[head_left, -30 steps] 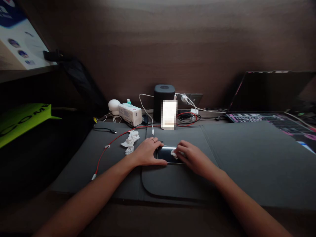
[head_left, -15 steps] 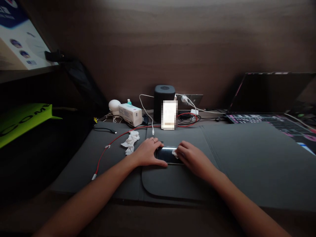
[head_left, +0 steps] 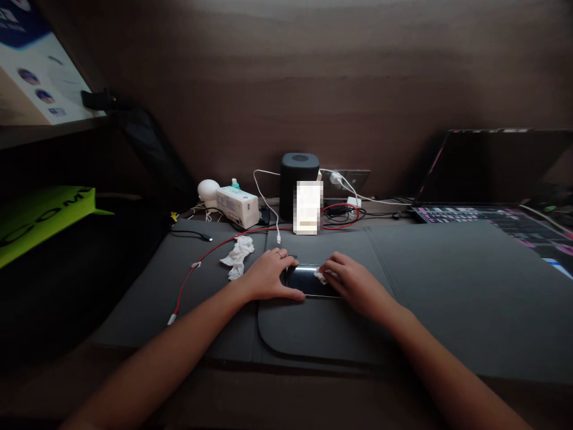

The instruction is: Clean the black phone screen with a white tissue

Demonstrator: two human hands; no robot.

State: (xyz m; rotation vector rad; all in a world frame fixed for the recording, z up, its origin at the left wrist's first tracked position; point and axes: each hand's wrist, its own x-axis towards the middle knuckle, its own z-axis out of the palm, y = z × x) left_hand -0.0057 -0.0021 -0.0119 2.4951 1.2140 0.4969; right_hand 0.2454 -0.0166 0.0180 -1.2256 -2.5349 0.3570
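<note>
A smartphone (head_left: 305, 283) with a dark, glossy screen lies flat on the grey mat (head_left: 313, 328). My left hand (head_left: 271, 276) grips its left end, thumb along the near edge and fingers at the far edge. Pinched in the fingers of my right hand (head_left: 351, 279) is a small wad of white tissue (head_left: 320, 275), which rests on the right part of the screen. That hand hides the phone's right end. Left of my left hand, a crumpled white tissue (head_left: 240, 257) lies on the mat.
Behind the phone stand a dark speaker (head_left: 299, 170) and a bright blurred-out panel (head_left: 307, 208). A tissue box (head_left: 237, 207) sits at the back left. A red cable (head_left: 181, 285) and a white cable (head_left: 278, 230) cross the mat. An open laptop (head_left: 492, 173) is at the right.
My right hand has shifted slightly on the phone with the tissue, and more of the wad shows. My left hand keeps its grip on the phone.
</note>
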